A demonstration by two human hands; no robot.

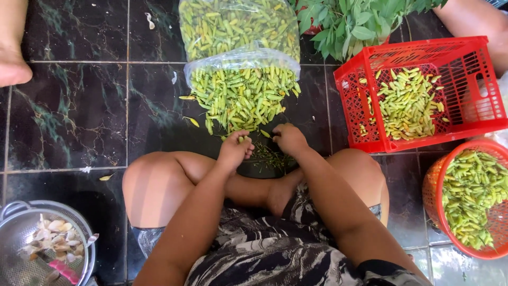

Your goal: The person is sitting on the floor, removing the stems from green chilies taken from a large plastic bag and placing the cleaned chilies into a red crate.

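Both hands pinch chillies — left hand (236, 149), right hand (288, 137) — beside the chilli pile (241, 98)

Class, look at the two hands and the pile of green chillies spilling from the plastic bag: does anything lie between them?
Nothing visible does. The left hand and right hand already rest at the near edge of the chilli pile, on bare dark floor tiles.

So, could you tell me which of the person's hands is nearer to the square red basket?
The right hand. It sits just left of the square red basket in the picture, by the pile of green chillies; the left hand lies farther from it, beyond the right.
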